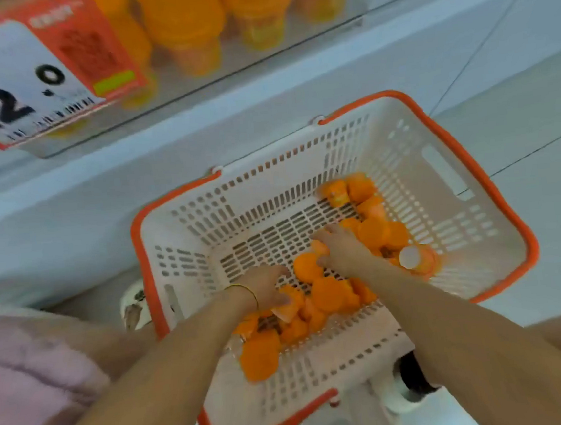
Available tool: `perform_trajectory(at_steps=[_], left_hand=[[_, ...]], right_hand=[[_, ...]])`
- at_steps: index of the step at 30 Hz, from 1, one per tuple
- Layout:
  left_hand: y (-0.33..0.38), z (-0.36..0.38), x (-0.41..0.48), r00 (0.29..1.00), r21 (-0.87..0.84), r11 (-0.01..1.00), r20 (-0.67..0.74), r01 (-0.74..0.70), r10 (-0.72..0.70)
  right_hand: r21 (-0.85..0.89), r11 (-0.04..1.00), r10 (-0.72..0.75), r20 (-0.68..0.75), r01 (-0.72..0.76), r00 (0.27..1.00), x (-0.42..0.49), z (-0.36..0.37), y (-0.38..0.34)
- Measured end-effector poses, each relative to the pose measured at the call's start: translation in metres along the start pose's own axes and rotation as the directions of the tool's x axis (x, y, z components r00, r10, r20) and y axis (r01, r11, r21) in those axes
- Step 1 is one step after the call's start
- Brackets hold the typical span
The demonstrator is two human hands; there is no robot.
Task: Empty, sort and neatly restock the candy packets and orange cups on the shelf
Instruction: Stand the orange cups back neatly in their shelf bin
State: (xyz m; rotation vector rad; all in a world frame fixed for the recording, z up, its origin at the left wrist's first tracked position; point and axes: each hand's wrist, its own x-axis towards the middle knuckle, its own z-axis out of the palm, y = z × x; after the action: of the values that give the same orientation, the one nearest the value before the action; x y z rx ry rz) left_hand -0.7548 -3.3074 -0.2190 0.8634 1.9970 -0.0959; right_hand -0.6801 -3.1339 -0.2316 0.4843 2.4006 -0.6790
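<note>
A white plastic basket [403,152] with an orange rim sits on the floor below the shelf. Several orange cups [328,293] lie loose in its bottom, mostly on the near and right side. Both my hands reach down into the pile. My left hand [265,287], with a thin bangle on the wrist, has its fingers curled round an orange cup [290,305]. My right hand [342,247] lies over the cups, its fingers bent around one orange cup [318,248]. More orange cups [185,22] stand in rows on the shelf above, behind a clear front strip.
A white and red price tag [23,83] reading 12.0 hangs on the shelf front at the upper left. A pale shelf ledge [98,182] runs behind the basket. Pink cloth [25,384] lies at the lower left. White shoes [406,392] stand by the basket.
</note>
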Motion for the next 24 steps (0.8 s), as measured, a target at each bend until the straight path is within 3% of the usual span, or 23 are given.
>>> perform_trajectory(at_steps=[5, 9, 11, 13, 15, 18, 20, 24], left_hand=[[0.004, 0.019, 0.023, 0.998, 0.206, 0.979, 0.058, -0.003, -0.01], [0.003, 0.025, 0.03, 0.999, 0.211, 0.978, 0.046, -0.006, -0.004], [0.001, 0.026, 0.034, 0.998, 0.114, 0.994, 0.056, 0.003, -0.01], [-0.005, 0.022, 0.036, 0.999, -0.133, 0.991, 0.048, 0.026, -0.02], [-0.015, 0.015, 0.036, 0.999, -0.448, 0.894, 0.023, 0.032, -0.024], [-0.029, 0.003, 0.033, 0.997, -0.687, 0.727, -0.057, -0.004, -0.049], [-0.036, -0.002, 0.034, 0.991, -0.74, 0.672, -0.107, -0.024, -0.082], [-0.039, -0.001, 0.04, 0.965, -0.608, 0.792, -0.237, -0.055, -0.115]], right_hand=[[-0.038, 0.996, 0.076, -0.006, -0.076, 0.997, 0.026, 0.016, 0.002], [0.035, 0.993, 0.112, 0.013, -0.112, 0.994, 0.037, 0.023, 0.013], [0.102, 0.989, 0.099, 0.049, -0.103, 0.994, 0.035, 0.031, 0.02], [0.144, 0.985, 0.095, 0.037, -0.099, 0.995, 0.033, 0.036, 0.024], [0.148, 0.984, 0.101, -0.007, -0.099, 0.995, 0.031, 0.037, 0.025], [0.163, 0.979, 0.141, -0.093, -0.125, 0.986, 0.03, 0.033, 0.021], [0.14, 0.979, 0.164, -0.101, -0.15, 0.981, 0.031, 0.031, 0.017], [0.186, 0.971, 0.169, -0.069, -0.153, 0.983, 0.033, 0.028, 0.012]])
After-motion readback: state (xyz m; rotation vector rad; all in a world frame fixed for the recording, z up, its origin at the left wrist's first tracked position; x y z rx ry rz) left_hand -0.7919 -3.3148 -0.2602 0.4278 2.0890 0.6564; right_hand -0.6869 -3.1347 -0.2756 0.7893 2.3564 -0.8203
